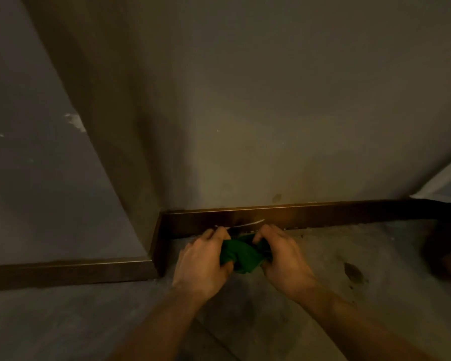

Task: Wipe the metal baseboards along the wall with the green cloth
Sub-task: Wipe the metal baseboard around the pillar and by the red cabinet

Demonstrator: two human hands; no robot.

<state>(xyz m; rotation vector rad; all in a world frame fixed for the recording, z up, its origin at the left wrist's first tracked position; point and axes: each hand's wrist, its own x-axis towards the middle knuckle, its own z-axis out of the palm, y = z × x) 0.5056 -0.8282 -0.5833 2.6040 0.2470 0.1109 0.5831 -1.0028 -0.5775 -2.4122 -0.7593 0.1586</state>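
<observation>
A bunched green cloth [241,254] sits between my two hands, just above the floor. My left hand [205,264] grips its left side and my right hand [281,256] grips its right side. Directly behind the hands a dark metal baseboard [323,213] runs along the foot of the wall, with a pale streak on it near my fingertips. It turns at a corner and a second stretch of baseboard [71,273] continues to the left. The cloth does not appear to touch the baseboard.
The wall corner [130,191] juts toward me on the left. The grey concrete floor [336,256] has dark stains to the right of my hands. A white object [445,183] reaches in at the right edge, with a dark shape [445,254] below it.
</observation>
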